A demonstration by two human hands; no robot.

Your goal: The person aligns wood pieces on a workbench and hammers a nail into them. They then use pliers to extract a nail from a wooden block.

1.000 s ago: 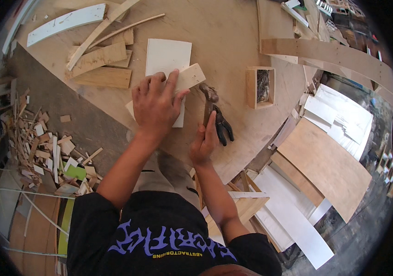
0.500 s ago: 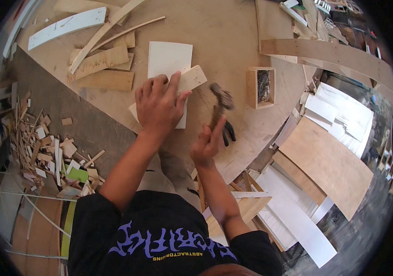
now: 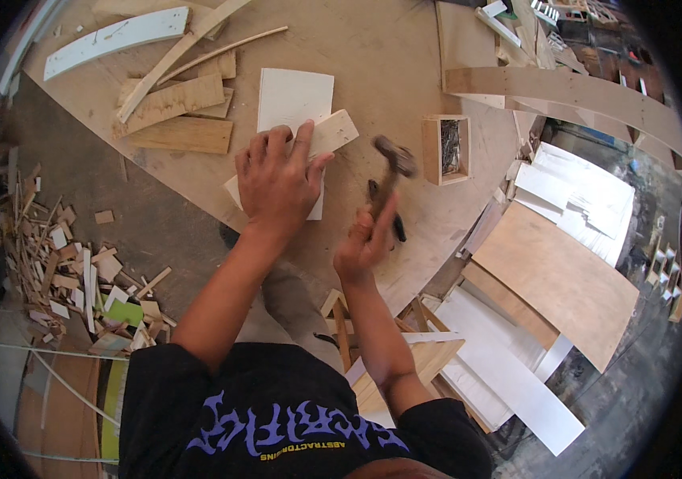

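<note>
My left hand (image 3: 275,177) lies across a short pale wooden strip (image 3: 336,133), pressing it down with thumb and fingers at its sides. The strip rests slantwise over a white board (image 3: 295,94) on the worktable; my palm hides its middle. Small dark marks dot its far right end. In my right hand (image 3: 363,249) is a hammer (image 3: 394,166), fingers closed round the handle, its head raised just right of the strip's end. A pair of pliers with black handles (image 3: 399,227) lies behind the hammer, partly covered by my right hand.
An open wooden box of nails (image 3: 452,148) stands on the table to the right. Wooden slats (image 3: 177,107) and a curved white piece (image 3: 116,41) lie at the far left. Offcuts (image 3: 85,279) are heaped on the floor at left; panels (image 3: 553,275) lie at right.
The hammer has lifted slightly and swung to the right, its head turned away from the strip. My left hand and the strip stay in place.
</note>
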